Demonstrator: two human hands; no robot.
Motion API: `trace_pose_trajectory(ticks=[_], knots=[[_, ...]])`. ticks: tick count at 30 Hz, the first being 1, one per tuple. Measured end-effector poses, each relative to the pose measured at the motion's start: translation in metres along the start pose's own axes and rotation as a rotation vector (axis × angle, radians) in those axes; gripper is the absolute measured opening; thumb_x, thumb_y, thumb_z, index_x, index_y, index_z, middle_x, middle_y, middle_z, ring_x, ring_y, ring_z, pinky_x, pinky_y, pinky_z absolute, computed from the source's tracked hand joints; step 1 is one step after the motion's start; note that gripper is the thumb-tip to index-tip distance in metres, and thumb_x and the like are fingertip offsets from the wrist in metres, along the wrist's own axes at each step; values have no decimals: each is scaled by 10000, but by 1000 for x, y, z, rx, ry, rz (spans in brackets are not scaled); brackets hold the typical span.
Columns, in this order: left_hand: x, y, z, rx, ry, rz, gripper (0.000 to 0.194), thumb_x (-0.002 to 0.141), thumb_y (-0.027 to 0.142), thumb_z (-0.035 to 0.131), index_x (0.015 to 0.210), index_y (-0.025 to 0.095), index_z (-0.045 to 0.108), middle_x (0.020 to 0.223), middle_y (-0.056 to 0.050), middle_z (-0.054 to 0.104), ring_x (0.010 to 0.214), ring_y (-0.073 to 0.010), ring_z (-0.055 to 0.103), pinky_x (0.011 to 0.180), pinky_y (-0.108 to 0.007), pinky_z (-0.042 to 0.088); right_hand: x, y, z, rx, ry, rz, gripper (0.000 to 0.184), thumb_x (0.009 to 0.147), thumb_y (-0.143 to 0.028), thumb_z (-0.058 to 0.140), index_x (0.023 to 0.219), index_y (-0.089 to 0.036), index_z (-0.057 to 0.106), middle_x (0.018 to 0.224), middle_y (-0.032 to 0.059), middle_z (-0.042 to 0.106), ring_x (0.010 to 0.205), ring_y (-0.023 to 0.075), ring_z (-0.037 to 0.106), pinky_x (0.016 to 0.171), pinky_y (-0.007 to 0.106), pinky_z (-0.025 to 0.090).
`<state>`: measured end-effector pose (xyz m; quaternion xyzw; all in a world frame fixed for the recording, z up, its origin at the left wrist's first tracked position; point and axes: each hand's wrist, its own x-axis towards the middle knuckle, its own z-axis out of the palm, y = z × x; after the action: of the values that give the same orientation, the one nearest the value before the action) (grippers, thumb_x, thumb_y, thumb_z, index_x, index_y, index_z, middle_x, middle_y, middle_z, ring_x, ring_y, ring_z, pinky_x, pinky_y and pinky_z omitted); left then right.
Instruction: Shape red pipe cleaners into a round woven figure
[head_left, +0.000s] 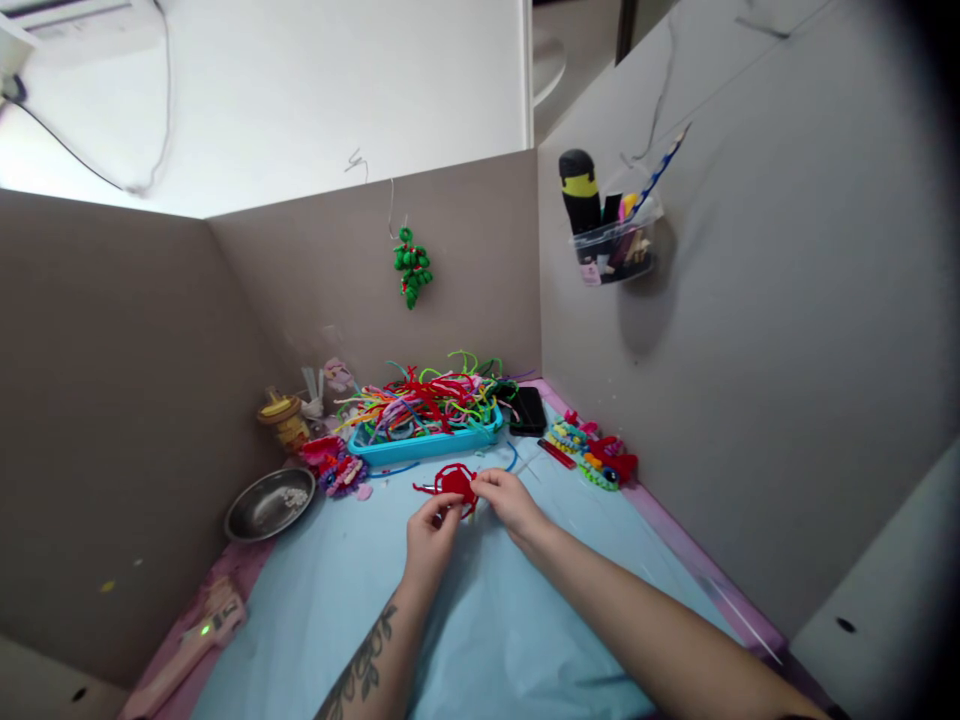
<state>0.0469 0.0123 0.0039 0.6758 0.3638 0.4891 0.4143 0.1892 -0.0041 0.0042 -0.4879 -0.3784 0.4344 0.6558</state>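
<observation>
Red and cord-like, a small looped piece (456,480) is sitting between the left hand (431,535) and the right hand (516,505), over the blue-covered bench (337,610) and in front of a blue tray (427,443). The left fingers are pinching its lower edge, while the right fingers are gripping its right side; neither hand is hanging free. Judging by its form, the shaping is sitting somewhere partway: a dense middle is showing, with thinner loops curving around it. A loose end (420,488) is poking out toward the left, so the piece is looking unfinished, though how much is remaining I cannot tell. Plenty of coloured strands (427,395) are lying unworked in the tray. Several worked items are resting well apart from the hands: a colourful cluster (604,472) on the right, a pink-and-purple cluster (341,470) beside a metal bowl (251,510), and a green ornament (411,265) hanging against the back panel (480,250).
</observation>
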Motion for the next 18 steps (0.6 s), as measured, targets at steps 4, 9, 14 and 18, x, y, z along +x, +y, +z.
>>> trace_pose_trajectory(ticks=[4, 9, 14, 18], knots=[[3, 0, -2, -108, -2, -58, 170, 670, 273, 647, 788, 157, 683, 795, -58, 699, 742, -185, 628, 694, -277, 484, -2, -2, 0, -35, -12, -101, 201, 583, -349, 686, 565, -178, 582, 590, -25, 555, 615, 132, 487, 623, 257, 355], [4, 0, -5, -145, -25, -31, 163, 670, 273, 650, 776, 150, 668, 776, -57, 686, 729, -179, 619, 686, -277, 481, -2, -5, 0, 19, -101, 10, 191, 578, -327, 688, 630, -169, 594, 567, -34, 549, 575, 121, 474, 599, 250, 335], [5, -1, -6, -154, -34, -4, 173, 682, 298, 652, 765, 147, 647, 763, -51, 662, 716, -170, 602, 675, -267, 467, -1, -6, -1, 84, -181, 27, 235, 572, -350, 700, 519, -152, 585, 642, 0, 593, 663, 139, 511, 663, 263, 344], [3, 2, -5, -218, -65, -20, 359, 727, 329, 626, 1042, 159, 589, 853, -60, 646, 788, -175, 602, 712, -270, 459, -1, -5, 0, 167, -182, 55, 272, 532, -380, 732, 507, -153, 584, 776, 38, 636, 740, 172, 544, 718, 292, 367]])
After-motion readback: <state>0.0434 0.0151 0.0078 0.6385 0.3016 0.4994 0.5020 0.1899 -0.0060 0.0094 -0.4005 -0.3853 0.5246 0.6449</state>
